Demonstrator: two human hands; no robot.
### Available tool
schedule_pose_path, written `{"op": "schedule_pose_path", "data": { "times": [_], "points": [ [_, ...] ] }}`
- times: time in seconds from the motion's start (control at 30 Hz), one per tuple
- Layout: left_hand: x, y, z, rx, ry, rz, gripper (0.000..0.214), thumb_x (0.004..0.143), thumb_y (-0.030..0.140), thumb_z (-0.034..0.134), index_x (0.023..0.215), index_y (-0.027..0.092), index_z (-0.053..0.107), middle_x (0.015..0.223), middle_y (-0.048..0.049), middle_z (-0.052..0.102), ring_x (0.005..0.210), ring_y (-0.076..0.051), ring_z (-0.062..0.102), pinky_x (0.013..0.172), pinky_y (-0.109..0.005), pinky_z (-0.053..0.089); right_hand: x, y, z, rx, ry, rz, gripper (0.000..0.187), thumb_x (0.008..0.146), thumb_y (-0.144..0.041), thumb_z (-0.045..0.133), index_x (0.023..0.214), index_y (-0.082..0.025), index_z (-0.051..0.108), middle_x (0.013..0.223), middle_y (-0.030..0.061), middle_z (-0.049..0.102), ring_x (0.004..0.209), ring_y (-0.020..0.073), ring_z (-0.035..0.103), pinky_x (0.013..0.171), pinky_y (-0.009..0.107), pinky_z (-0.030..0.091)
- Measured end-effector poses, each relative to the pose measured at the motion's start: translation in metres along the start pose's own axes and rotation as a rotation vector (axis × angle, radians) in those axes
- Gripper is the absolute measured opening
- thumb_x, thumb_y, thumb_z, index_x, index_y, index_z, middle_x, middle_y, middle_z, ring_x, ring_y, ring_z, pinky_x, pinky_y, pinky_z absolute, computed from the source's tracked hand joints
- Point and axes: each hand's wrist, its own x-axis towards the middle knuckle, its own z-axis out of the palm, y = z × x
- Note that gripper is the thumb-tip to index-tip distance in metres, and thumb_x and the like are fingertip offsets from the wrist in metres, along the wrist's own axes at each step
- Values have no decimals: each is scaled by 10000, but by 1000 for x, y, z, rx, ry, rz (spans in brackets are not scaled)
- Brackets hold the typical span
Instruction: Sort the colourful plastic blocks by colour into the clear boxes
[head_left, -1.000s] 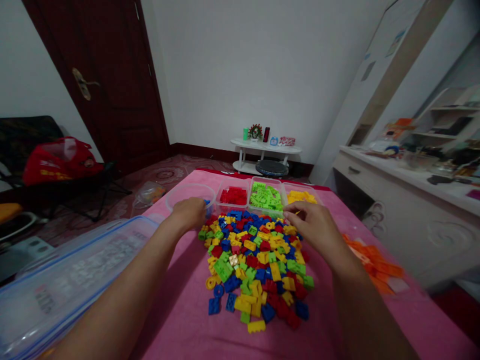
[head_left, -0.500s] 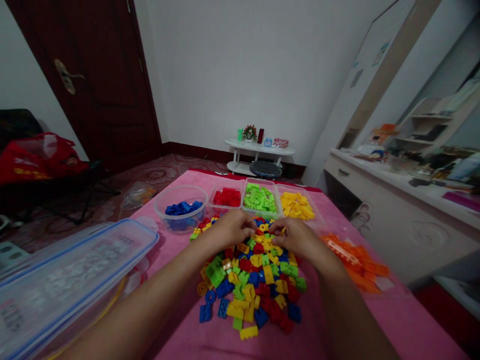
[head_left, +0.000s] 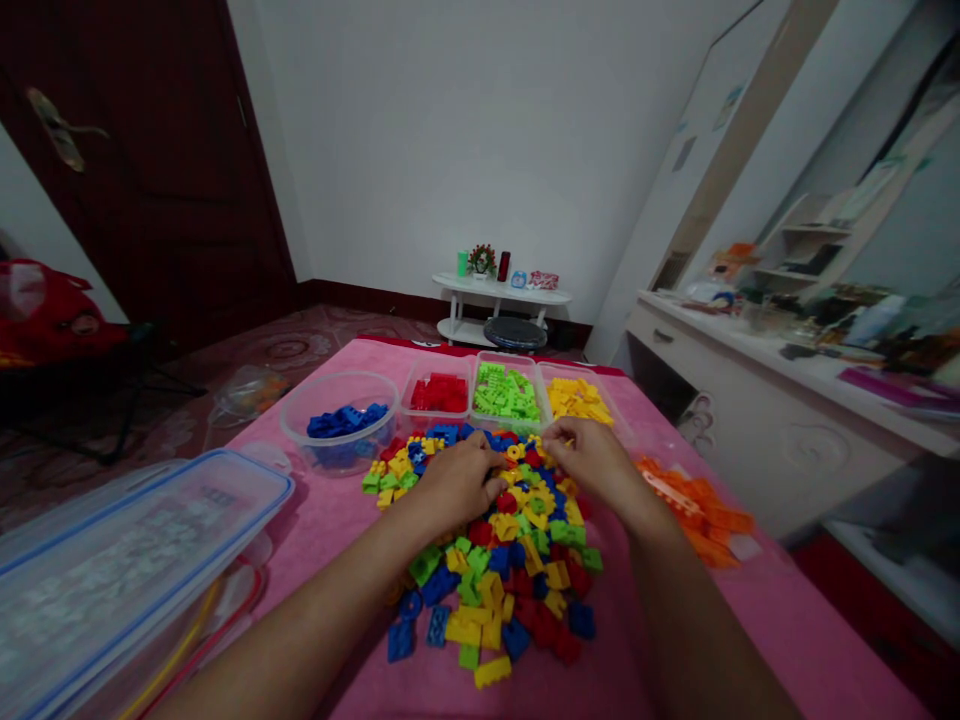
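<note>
A mixed pile of toy building bricks point(head_left: 517, 560) in yellow, red, blue and green lies on the pink cloth in front of me. Over its middle left is my left hand point(head_left: 463, 482), fingers loosely curled, thumb a little apart, nothing visible in it. My right hand point(head_left: 589, 455) is at the pile's far right edge, near the yellow bricks' box. Its fingertips are pinched together; a bit of yellow shows beside them, but I cannot make out what they hold. Yellow flower-shaped pieces point(head_left: 516, 453) lie between the two hands.
Behind the pile stand a round tub point(head_left: 337, 455) of blue bricks and clear boxes of red bricks point(head_left: 439, 393), green bricks point(head_left: 506, 393) and yellow bricks point(head_left: 577, 400). Orange pieces point(head_left: 697, 510) lie at the right. A blue-rimmed lid point(head_left: 150, 540) is at the left.
My view has turned slightly right, so the scene sits further left. The hands have moved apart, my right hand back towards the boxes, uncovering flower-shaped pieces between them.
</note>
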Motion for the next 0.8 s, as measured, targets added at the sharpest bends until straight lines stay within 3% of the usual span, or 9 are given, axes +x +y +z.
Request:
{"op": "schedule_pose_path", "data": {
  "times": [0.1,0.23,0.37,0.47,0.6,0.73,0.8],
  "points": [
    [0,0,2,-30,20,11,162,764,264,532,894,227,621,959,-34,590,832,-200,596,715,-296,445,4,18,-1,-37,85,64,268,737,-171,521,936,-190,699,908,55,707,780,173,621,674,251,425],
    [2,-3,5,-120,21,49,114,696,173,529,781,220,589,849,-1,615,782,-169,584,678,-254,427,5,33,13,-132,-10,78,361,704,-108,539,1009,-221,696,1045,60,693,964,202,617,837,285,422],
    [2,-2,8,-142,33,42,232,704,191,538,901,241,649,934,-18,650,839,-188,602,738,-270,438,4,36,29,-127,-76,70,380,700,-152,611,1072,-208,667,1112,85,662,1062,225,580,896,306,403],
    [-1,-1,9,-104,-16,49,269,698,208,568,936,261,681,917,-29,670,821,-206,615,714,-284,438,4,36,32,-100,-75,70,321,722,-167,599,1033,-201,666,1078,81,668,1019,216,592,869,303,411],
    [0,-2,6,-125,-51,62,138,688,245,638,812,239,699,809,-19,677,741,-192,608,636,-262,410,5,30,20,-29,-38,64,257,731,-202,600,977,-180,669,996,80,683,934,209,607,818,300,419],
    [6,-8,-6,-255,90,15,157,786,314,607,841,204,703,784,-18,666,719,-167,589,639,-248,408,5,10,6,222,118,21,191,783,-285,540,853,-152,658,827,76,671,761,186,596,689,282,426],
    [8,-8,-13,-318,205,19,176,835,296,559,862,188,695,794,-22,651,745,-161,581,673,-250,420,2,-5,4,522,82,49,219,798,-347,519,815,-155,624,698,38,628,575,135,531,534,241,388]
  ]
}}
